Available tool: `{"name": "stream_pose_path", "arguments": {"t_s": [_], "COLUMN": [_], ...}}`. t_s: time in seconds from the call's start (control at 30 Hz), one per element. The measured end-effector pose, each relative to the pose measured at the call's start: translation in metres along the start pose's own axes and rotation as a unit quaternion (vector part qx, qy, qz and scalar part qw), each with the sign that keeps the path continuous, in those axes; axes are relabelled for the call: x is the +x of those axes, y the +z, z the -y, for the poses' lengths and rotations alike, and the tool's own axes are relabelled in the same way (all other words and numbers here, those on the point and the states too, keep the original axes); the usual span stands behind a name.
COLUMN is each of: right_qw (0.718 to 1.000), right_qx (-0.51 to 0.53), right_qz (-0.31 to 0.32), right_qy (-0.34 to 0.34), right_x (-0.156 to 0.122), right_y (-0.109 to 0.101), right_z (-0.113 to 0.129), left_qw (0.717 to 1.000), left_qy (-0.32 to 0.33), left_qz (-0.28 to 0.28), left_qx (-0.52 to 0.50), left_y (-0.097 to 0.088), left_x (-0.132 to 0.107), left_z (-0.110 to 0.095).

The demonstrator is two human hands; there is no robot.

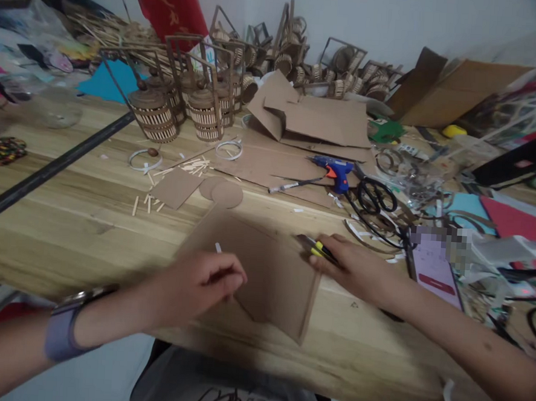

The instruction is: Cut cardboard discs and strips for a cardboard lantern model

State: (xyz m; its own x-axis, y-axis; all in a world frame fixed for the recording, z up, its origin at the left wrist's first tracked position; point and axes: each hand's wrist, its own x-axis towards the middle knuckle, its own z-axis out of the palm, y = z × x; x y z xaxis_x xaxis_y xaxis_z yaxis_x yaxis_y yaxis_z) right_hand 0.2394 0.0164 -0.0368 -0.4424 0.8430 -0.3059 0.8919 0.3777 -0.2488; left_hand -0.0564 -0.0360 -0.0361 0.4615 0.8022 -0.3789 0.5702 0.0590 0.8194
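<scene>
A: Cardboard is spread across the near edge of the wooden table (pixel 67 212): a flat brown cardboard sheet (pixel 263 273), lying between the two hands.

B: How is it held?

A: The left hand (pixel 199 284) is pressed onto the sheet's left part, fingers curled in loosely; a small white stick (pixel 218 247) is seen just above the knuckles, but whether it is pinched cannot be told. The right hand (pixel 359 266) is laid at the sheet's right edge, closed around a yellow-and-black utility knife (pixel 315 247), whose tip is pointed left over the cardboard.

B: And what is found around them?

A: Just right of the right hand a phone (pixel 432 265) is lain face up. Beyond it, black scissors (pixel 377 196) and a blue glue gun (pixel 337 171) are set on larger cardboard pieces. Two cardboard discs (pixel 223 193) and a small cardboard square (pixel 175 187) are placed past the sheet, with short wooden sticks (pixel 150 202) scattered beside them. Farther back, slatted wooden lanterns (pixel 155 115) are stood upright in a group, more being piled against the wall. A watch (pixel 67 327) is worn on the left wrist.
</scene>
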Motion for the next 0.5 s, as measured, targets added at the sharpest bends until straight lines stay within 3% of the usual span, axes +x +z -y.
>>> {"name": "stream_pose_path", "arguments": {"t_s": [0.07, 0.13, 0.2, 0.27, 0.37, 0.5], "right_qw": [0.996, 0.991, 0.988, 0.984, 0.982, 0.982], "right_qx": [-0.090, -0.127, -0.142, -0.161, -0.175, -0.169], "right_qz": [-0.006, 0.025, 0.056, 0.071, 0.076, 0.081], "right_qy": [0.019, 0.036, 0.030, 0.021, 0.012, 0.005], "right_x": [0.002, 0.005, 0.010, 0.016, 0.023, 0.027], "right_y": [-0.004, -0.006, -0.008, -0.009, -0.009, -0.008], "right_z": [0.007, 0.016, 0.026, 0.035, 0.042, 0.041], "left_qw": [0.988, 0.949, 0.899, 0.858, 0.841, 0.850], "left_qy": [0.079, 0.174, 0.250, 0.290, 0.267, 0.222], "left_qz": [-0.085, -0.170, -0.216, -0.222, -0.196, -0.176], "left_qx": [0.103, 0.198, 0.287, 0.362, 0.428, 0.444], "left_y": [-0.011, -0.016, -0.016, -0.011, -0.002, 0.006], "left_x": [0.020, 0.045, 0.073, 0.099, 0.129, 0.146], "left_z": [-0.002, 0.000, 0.003, 0.007, 0.013, 0.020]}}
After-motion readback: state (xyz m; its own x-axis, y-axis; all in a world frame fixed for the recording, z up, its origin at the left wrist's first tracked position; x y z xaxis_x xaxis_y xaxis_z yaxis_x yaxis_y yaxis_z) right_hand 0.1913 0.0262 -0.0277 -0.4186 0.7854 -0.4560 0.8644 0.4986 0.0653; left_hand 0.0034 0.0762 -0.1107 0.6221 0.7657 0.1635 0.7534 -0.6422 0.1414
